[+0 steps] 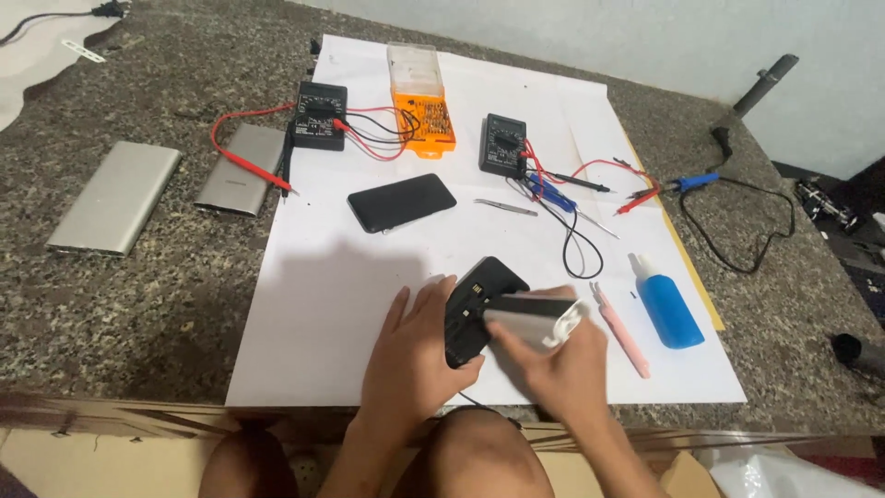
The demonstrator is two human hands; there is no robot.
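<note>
On the white paper sheet (304, 304) over a granite table, the left hand (415, 355) grips a black opened phone (479, 309) while the right hand (562, 360) clasps a grey-white wiping pad (539, 318) against it, apparently mid-cleaning, calling for steady strokes; beyond lie a blue bottle (668, 309) and multimeters (319, 115).

Even soft light – moving hands blurred

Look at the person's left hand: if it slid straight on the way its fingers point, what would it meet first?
The left hand points up and slightly right, its fingers on the opened black device. Beyond that, probably bare white paper, then likely the tweezers, though depth is unclear.
</note>
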